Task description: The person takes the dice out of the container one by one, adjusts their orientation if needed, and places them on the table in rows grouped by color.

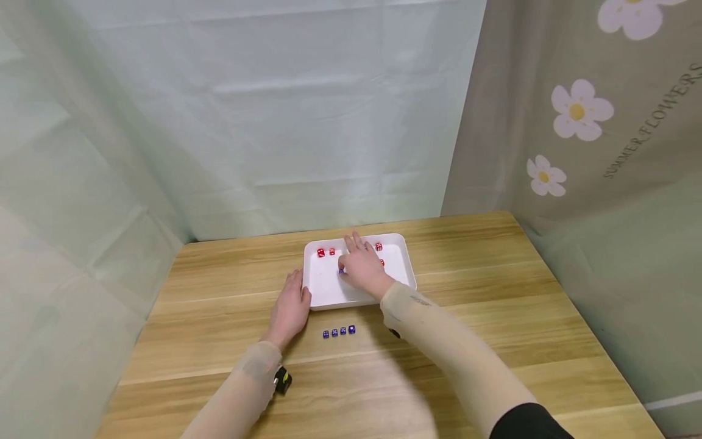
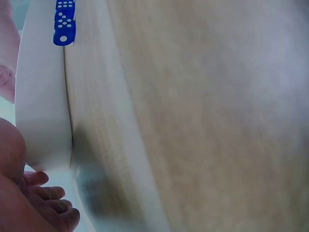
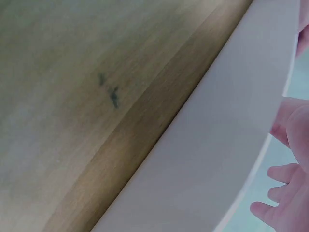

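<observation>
A white tray (image 1: 329,296) lies on the wooden table. My right hand (image 1: 363,266) reaches over it, thumb and forefinger pinching a small blue die (image 1: 341,271) low above the tray floor; the other fingers extend toward the far rim. In the right wrist view, the fingers of that hand (image 3: 289,193) show beyond the tray's wall (image 3: 193,150). My left hand (image 1: 290,310) rests on the table against the tray's left side, fingers along the edge and thumb at the near corner. Red dice (image 1: 320,252) sit in the tray at the back left, others (image 1: 379,246) at the right, one partly hidden by my hand.
On the table in front of the tray stands a short row of several blue dice (image 1: 343,331), also seen as a blue strip of dice (image 2: 64,26) in the left wrist view. A pale curtain (image 1: 301,122) hangs behind the table, a flowered one (image 1: 504,122) at the right.
</observation>
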Available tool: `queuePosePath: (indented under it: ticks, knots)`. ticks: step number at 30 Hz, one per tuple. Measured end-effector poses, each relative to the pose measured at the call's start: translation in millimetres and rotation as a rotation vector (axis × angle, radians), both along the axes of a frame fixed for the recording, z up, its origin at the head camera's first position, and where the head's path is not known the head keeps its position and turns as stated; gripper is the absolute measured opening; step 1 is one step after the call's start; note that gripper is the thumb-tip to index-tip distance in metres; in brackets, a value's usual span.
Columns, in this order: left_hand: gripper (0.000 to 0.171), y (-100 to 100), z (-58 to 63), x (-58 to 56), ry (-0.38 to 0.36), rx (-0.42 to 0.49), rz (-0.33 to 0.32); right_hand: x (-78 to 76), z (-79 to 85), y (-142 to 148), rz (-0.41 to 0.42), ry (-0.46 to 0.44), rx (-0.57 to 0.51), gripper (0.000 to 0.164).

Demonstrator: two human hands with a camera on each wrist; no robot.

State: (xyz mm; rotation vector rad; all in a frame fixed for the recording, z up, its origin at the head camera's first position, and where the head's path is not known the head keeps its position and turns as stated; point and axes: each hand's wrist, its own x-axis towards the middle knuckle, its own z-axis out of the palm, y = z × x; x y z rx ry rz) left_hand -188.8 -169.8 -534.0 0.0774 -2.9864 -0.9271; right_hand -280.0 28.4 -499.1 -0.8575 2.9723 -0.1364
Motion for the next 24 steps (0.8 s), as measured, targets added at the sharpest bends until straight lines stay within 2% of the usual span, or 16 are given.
queuePosePath:
  ticks: [14,24]
  knots:
    - [0.058,0,-0.7,0.1,-0.005,0.011,-0.006,33.5,19.3,22,0.069,0.002,-0.204,0.013]
    - [0.057,0,-1.6,0.9,0.039,0.017,-0.015,56.1,27.8,40,0.125,0.025,-0.233,0.011]
